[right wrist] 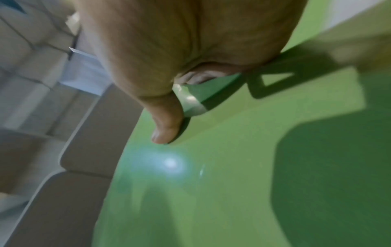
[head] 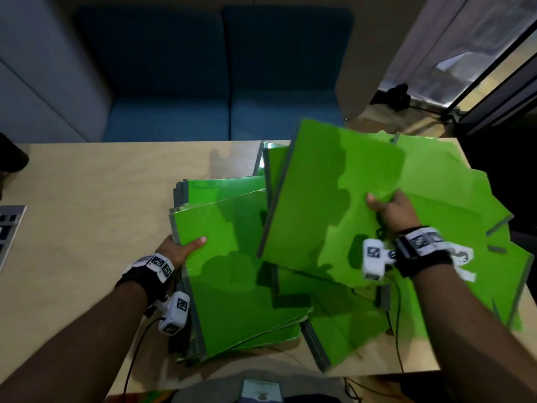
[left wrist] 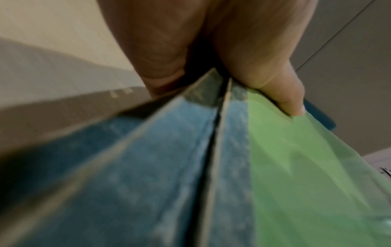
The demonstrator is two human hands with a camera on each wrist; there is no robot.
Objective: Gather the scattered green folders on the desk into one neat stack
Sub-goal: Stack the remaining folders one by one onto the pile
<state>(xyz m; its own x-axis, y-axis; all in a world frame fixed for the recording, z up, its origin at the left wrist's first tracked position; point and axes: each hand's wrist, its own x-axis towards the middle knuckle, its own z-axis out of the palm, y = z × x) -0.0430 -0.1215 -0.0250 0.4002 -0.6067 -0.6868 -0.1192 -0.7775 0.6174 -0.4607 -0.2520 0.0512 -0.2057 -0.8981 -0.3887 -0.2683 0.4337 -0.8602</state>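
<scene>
My right hand (head: 389, 212) holds a raised green folder (head: 334, 205) in the right half of the head view, thumb on its face and fingers curled under its right edge; the right wrist view shows that thumb (right wrist: 165, 132) pressed on the glossy green cover. My left hand (head: 181, 248) grips the left edge of the partial stack (head: 241, 274) at lower centre, thumb on top, and the left wrist view shows the grey spines (left wrist: 213, 133) pinched there. More loose folders (head: 465, 205) fan out under and right of the raised one, toward the right edge of the tabletop (head: 87, 199).

The raised folder lies up and right of the stack, just beside it and overlapping its right edge. Its long axis runs from lower left to upper right, grey spine on the left, tilted clockwise against the stack's. I judge it needs to swing left and turn to line up; the right hand carries, the left steadies.
</scene>
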